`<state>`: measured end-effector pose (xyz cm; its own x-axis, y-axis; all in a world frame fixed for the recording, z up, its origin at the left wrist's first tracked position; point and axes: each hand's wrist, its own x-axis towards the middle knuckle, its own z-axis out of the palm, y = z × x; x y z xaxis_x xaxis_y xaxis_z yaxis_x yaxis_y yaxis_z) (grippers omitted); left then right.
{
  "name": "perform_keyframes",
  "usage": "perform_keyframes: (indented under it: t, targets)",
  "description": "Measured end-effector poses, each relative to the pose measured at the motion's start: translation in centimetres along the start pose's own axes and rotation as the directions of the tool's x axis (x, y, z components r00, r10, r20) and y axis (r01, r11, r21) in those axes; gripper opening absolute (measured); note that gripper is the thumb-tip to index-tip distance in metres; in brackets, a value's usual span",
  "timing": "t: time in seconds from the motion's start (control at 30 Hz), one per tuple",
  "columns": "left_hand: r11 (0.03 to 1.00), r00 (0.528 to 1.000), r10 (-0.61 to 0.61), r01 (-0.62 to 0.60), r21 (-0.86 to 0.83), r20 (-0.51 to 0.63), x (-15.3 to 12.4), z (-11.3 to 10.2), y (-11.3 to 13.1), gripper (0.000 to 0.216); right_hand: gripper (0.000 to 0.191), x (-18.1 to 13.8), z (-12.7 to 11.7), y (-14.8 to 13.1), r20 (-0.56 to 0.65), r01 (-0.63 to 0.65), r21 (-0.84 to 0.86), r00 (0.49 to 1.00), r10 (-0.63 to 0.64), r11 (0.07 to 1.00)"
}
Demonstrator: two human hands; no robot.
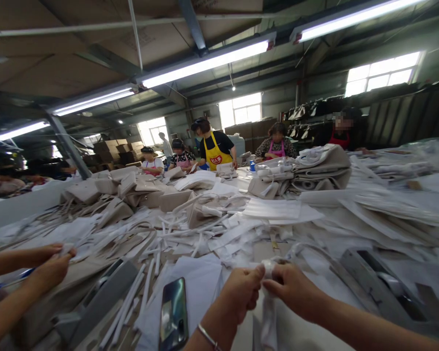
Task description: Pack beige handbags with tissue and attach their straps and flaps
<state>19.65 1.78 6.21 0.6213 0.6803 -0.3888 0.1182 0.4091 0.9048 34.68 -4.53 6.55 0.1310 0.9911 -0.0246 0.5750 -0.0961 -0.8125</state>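
Observation:
My left hand (241,295), with a bangle at the wrist, is closed in a pinch on a white-wrapped strap (269,321). From the other side my right hand (294,287) grips the same strap, thumb and fingers close to the left hand's fingertips. Part of the strap hangs down below the hands over a pale flat piece. Just left of my left forearm a dark phone (173,312) lies on white sheets (199,280). Right of my hands stands a grey tape dispenser (384,287).
At the left, a co-worker's hands (51,268) hold something small and white near another grey dispenser (91,297). White tubes (126,307) lie beside it. Beige bags (131,187) and stacked beige pieces (322,168) are piled farther back. Several people work across the table.

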Motion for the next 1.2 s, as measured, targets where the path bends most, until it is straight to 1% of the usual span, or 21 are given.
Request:
perform_keyframes:
  t: [0.07, 0.13, 0.2, 0.23, 0.27, 0.3, 0.33, 0.37, 0.4, 0.47, 0.57, 0.67, 0.73, 0.8, 0.83, 0.9, 0.97, 1.0, 1.07, 1.1, 1.2]
  targets:
    - [1.0, 1.0, 0.002, -0.002, 0.014, -0.008, 1.1, 0.3, 0.1, 0.061, 0.022, -0.5, -0.1, 0.2, -0.017, 0.092, -0.257, 0.995, -0.1, 0.962]
    - [1.0, 1.0, 0.007, -0.007, 0.009, -0.019, 1.6, 0.8, 0.1, 0.057, 0.023, -0.8, -0.3, 0.4, 0.024, 0.154, -0.3, 0.988, -0.154, 0.942]
    - [1.0, 0.999, 0.017, -0.017, -0.005, -0.032, 1.7, 1.2, -0.1, 0.053, 0.023, -0.8, -0.8, 0.7, 0.078, 0.094, -0.116, 0.993, -0.085, 0.989]
    - [1.0, 0.999, 0.021, -0.022, -0.011, -0.041, 1.6, 1.3, -0.2, 0.051, 0.024, -0.6, -1.0, 0.8, 0.112, -0.038, 0.07, 0.993, 0.03, 0.997]
    - [0.999, 0.998, 0.038, -0.038, -0.012, -0.05, 1.5, 1.4, -0.3, 0.049, 0.025, -0.4, -1.3, 0.9, 0.167, -0.22, 0.275, 0.97, 0.179, 0.936]
    - [0.997, 0.995, 0.075, -0.076, -0.005, -0.059, 1.3, 1.5, -0.4, 0.046, 0.026, 0.0, -1.4, 1.0, 0.244, -0.4, 0.447, 0.915, 0.321, 0.801]
    - [0.991, 0.989, 0.13, -0.129, 0.014, -0.066, 1.2, 1.6, -0.5, 0.042, 0.026, 0.4, -1.5, 1.1, 0.318, -0.525, 0.564, 0.85, 0.419, 0.637]
    - [0.981, 0.979, 0.193, -0.19, 0.047, -0.071, 1.0, 1.7, -0.6, 0.038, 0.025, 0.8, -1.6, 1.2, 0.368, -0.584, 0.638, 0.803, 0.468, 0.501]
    - [0.965, 0.964, 0.253, -0.246, 0.091, -0.075, 0.9, 1.7, -0.6, 0.033, 0.024, 1.2, -1.6, 1.3, 0.387, -0.593, 0.684, 0.788, 0.478, 0.424]
    - [0.927, 0.937, 0.341, -0.322, 0.192, -0.076, 0.7, 1.6, -0.6, 0.026, 0.023, 1.7, -1.3, 1.3, 0.376, -0.565, 0.729, 0.803, 0.463, 0.386]
    - [0.897, 0.927, 0.368, -0.335, 0.287, -0.066, 0.4, 1.3, -0.9, 0.021, 0.024, 1.9, -1.0, 1.5, 0.402, -0.54, 0.788, 0.814, 0.418, 0.294]
    - [0.874, 0.924, 0.38, -0.342, 0.344, -0.049, 0.3, 1.0, -1.7, 0.017, 0.032, 1.6, -0.6, 1.8, 0.433, -0.549, 0.805, 0.802, 0.411, 0.224]
    - [0.839, 0.914, 0.404, -0.351, 0.416, -0.045, 0.4, 0.6, -2.1, 0.014, 0.03, 1.4, -0.4, 2.3, 0.408, -0.551, 0.801, 0.788, 0.461, 0.234]
    - [0.835, 0.931, 0.365, -0.325, 0.445, -0.005, 0.9, 0.2, -2.3, 0.019, 0.026, 1.3, -0.2, 2.7, 0.36, -0.535, 0.792, 0.798, 0.483, 0.294]
    - [0.858, 0.949, 0.316, -0.292, 0.422, 0.013, 1.2, 0.0, -2.3, 0.023, 0.025, 1.2, 0.0, 2.8, 0.34, -0.523, 0.776, 0.817, 0.465, 0.352]
    - [0.919, 0.98, 0.196, -0.191, 0.346, 0.022, 1.9, -0.3, -2.2, 0.037, 0.028, 1.2, 0.2, 3.1, 0.275, -0.469, 0.695, 0.874, 0.401, 0.546]
    - [0.949, 0.994, 0.112, -0.103, 0.299, -0.013, 2.8, -0.4, -2.1, 0.052, 0.034, 1.1, 0.4, 3.1, 0.176, -0.346, 0.575, 0.937, 0.302, 0.741]
    - [0.953, 0.995, 0.09, -0.076, 0.292, -0.036, 3.2, -0.3, -2.1, 0.056, 0.036, 1.1, 0.5, 3.1, 0.134, -0.293, 0.537, 0.956, 0.262, 0.791]
    - [0.956, 0.996, 0.064, -0.043, 0.291, -0.066, 3.8, 0.0, -2.4, 0.059, 0.034, 1.1, 0.6, 3.2, 0.103, -0.249, 0.522, 0.968, 0.229, 0.816]
    - [0.956, 0.995, 0.063, -0.037, 0.292, -0.078, 4.0, 0.2, -2.6, 0.059, 0.032, 1.0, 0.5, 3.2, 0.126, -0.268, 0.532, 0.963, 0.239, 0.803]
    - [0.942, 0.989, 0.1, -0.06, 0.331, -0.106, 4.2, 0.9, -3.1, 0.058, 0.029, 0.9, 0.3, 3.6, 0.265, -0.426, 0.553, 0.905, 0.334, 0.716]
